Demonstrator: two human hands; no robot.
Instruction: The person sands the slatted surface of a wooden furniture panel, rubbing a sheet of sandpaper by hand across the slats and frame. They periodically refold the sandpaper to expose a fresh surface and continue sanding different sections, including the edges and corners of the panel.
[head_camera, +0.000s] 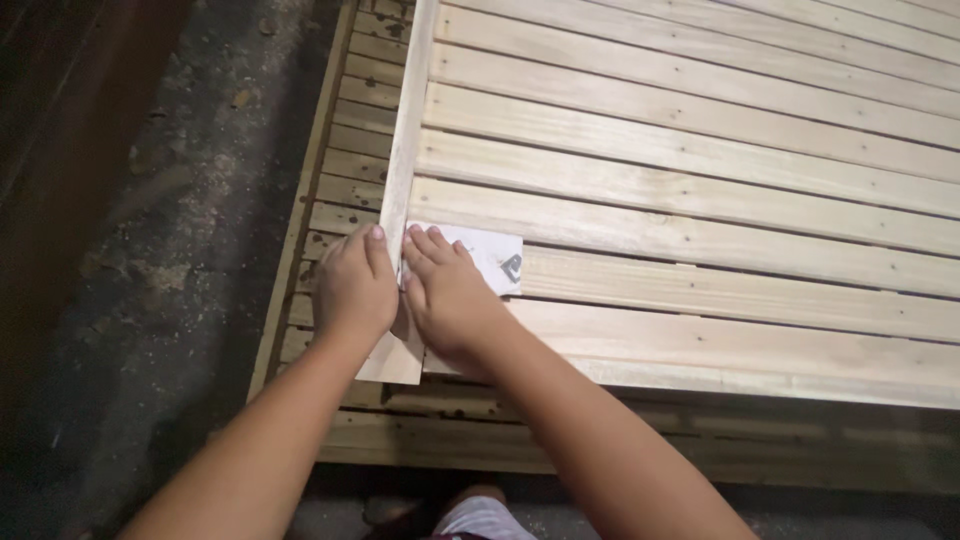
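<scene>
Two hands flat at the corner of a slatted wooden frame

I see both hands working the near left corner of a pale wooden slatted panel (700, 150). My left hand (352, 285) lies over the outer side of the upright edge board (405, 150), fingers curled loosely against it, gripping nothing closed. My right hand (445, 295) presses palm-down with fingers spread flat on a white sheet of paper (495, 255), not pinching it. The paper lies on the slats just inside the edge board, its long side running along the slats toward the right, with a small dark mark near its right end. The edge board's long axis runs away from me, leaning slightly rightward toward the top of the view, while the slats cross it, stretching to the right. Beneath the panel sits a darker slatted pallet (340, 130). A dusty concrete floor (180, 250) spreads to the left.
</scene>
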